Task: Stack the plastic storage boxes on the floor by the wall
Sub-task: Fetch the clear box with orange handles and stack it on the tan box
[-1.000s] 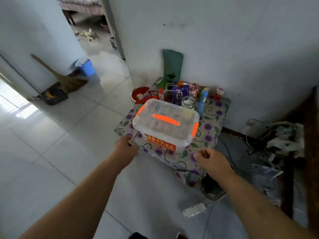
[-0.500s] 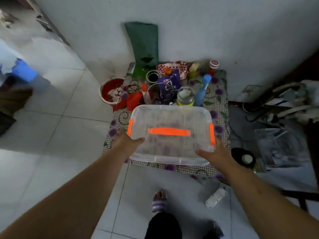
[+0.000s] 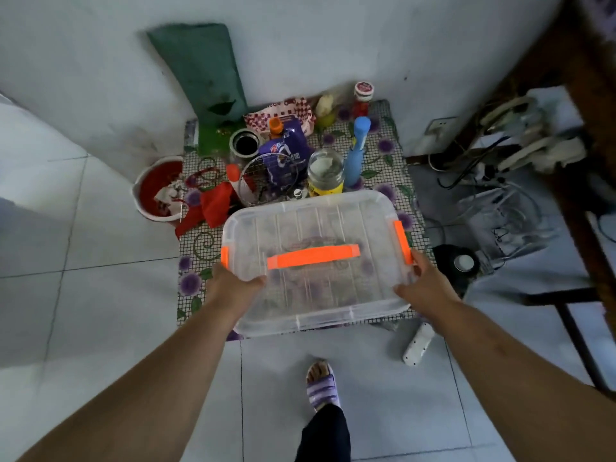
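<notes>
Here, our left hand (image 3: 233,288) and right hand (image 3: 425,288) clasping the clear lidded plastic storage box with orange handle (image 3: 316,258), fingertips hidden beneath its rim.

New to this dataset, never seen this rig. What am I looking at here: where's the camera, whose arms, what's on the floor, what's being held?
There is no robot: a person wears one wide-angle camera on the head, looking forward and down, so the two bare arms are their own.

The left hand and right hand grip opposite ends of a clear plastic storage box, which has an orange handle on its lid and orange latches.

Under and behind it lies a flowered mat by the white wall, crowded with a glass jar, a blue bottle, a purple pouch and a red bowl beside it. A sandalled foot stands on the tiled floor.
</notes>
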Tool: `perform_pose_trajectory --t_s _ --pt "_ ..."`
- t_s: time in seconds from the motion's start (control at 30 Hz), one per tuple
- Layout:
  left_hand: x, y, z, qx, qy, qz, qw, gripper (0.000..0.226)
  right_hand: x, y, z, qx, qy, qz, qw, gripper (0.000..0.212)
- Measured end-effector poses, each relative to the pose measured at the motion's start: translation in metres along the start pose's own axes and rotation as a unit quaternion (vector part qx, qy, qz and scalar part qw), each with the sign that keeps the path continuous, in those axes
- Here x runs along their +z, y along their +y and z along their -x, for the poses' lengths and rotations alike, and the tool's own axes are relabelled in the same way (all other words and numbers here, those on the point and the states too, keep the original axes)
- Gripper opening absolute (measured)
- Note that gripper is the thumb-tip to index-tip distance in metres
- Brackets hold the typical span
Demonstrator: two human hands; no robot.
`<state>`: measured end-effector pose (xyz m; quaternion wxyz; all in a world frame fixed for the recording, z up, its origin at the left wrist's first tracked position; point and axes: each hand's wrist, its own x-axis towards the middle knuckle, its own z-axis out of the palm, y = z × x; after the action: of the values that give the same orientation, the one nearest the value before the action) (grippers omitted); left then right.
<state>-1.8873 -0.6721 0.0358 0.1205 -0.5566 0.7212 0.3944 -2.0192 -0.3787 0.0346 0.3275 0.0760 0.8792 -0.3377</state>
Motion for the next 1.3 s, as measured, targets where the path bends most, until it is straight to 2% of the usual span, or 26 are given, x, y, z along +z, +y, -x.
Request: perform_pose_trajectory --t_s 0.23,0.37,0.53,0.7,0.9,1.13,1.3 --pt "0.005 0.025 0.047 0.047 0.0 -0.013 0.999 0.099 -0.045 0.028 0.048 0.001 0.028 -0.045 0.999 0.084" --pt "0.025 0.046 0.106 0.095 -0.016 -0.012 0.995 0.091 -0.085 0.065 0.095 0.015 0.062 -0.079 0.995 0.082" --pt "0.064 0.061 0.185 0.145 -0.015 -0.028 0.989 0.088 -0.132 0.129 0.159 0.02 0.093 -0.136 0.986 0.069" --pt "0.12 0.062 0.299 0.212 -0.004 -0.085 0.974 0.085 -0.184 0.229 0.242 0.023 0.177 -0.16 0.971 0.063" --pt "0.21 0.037 0.436 0.28 -0.043 -0.134 0.949 0.087 -0.236 0.365 0.345 0.096 0.24 -0.256 0.931 0.066" --pt "0.313 0.005 0.563 0.317 -0.091 -0.189 0.925 0.075 -0.266 0.506 0.44 0.167 0.31 -0.36 0.864 0.072" --pt "0.385 -0.016 0.647 0.387 -0.134 -0.25 0.877 0.07 -0.28 0.595 0.501 0.232 0.372 -0.361 0.823 0.064"
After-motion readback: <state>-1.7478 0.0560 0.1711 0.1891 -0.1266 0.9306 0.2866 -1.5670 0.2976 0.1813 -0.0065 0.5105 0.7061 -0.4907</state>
